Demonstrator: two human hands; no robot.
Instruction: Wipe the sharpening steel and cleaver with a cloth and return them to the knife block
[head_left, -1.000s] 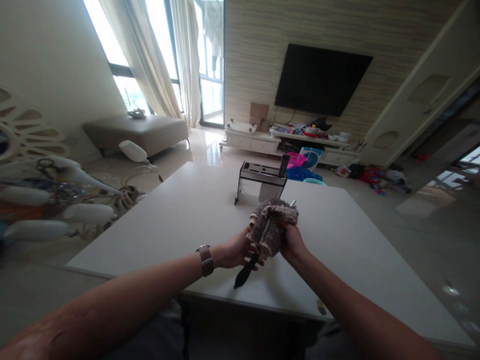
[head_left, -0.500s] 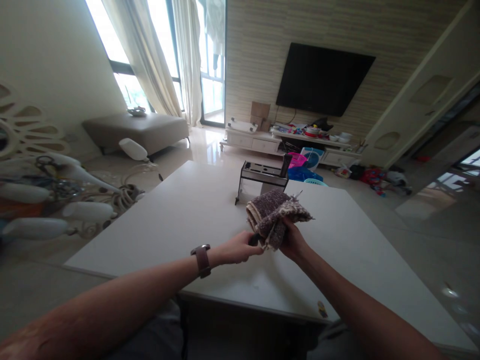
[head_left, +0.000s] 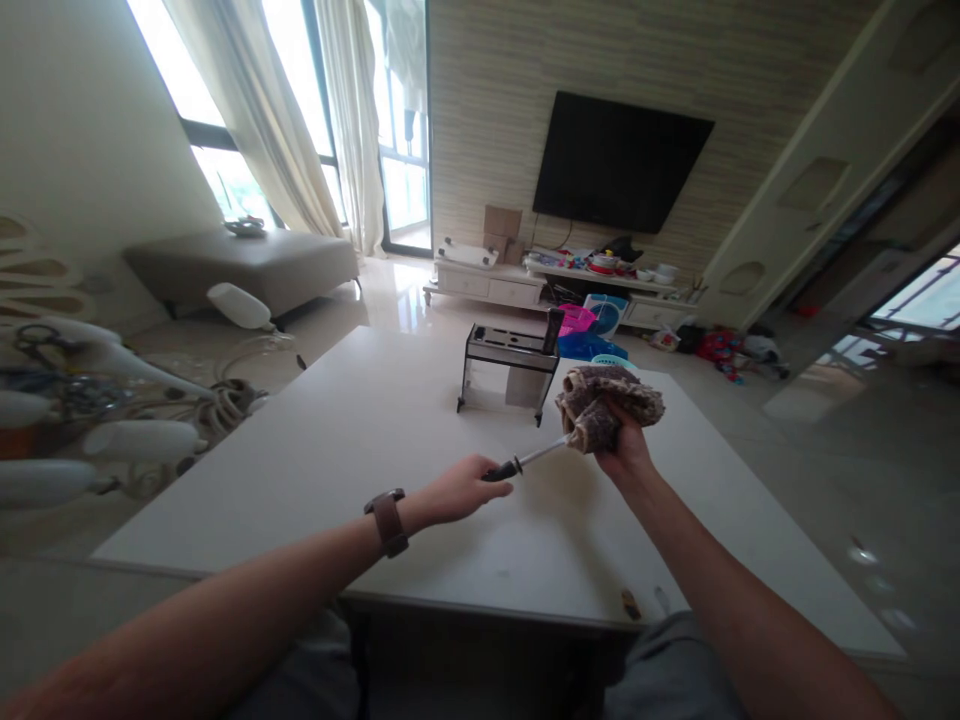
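From my remote seat I see the slim metal tool with a black handle (head_left: 544, 452) held above the tabletop, its far end hidden inside a bunched grey-brown fluffy cloth (head_left: 600, 385). My left hand (head_left: 472, 487) is wrapped around the handle; my right hand (head_left: 626, 447) grips the cloth. Beyond them, a silver-and-black slotted rack (head_left: 510, 347) stands upright on the smooth white table (head_left: 360, 460), one black handle rising from its right end.
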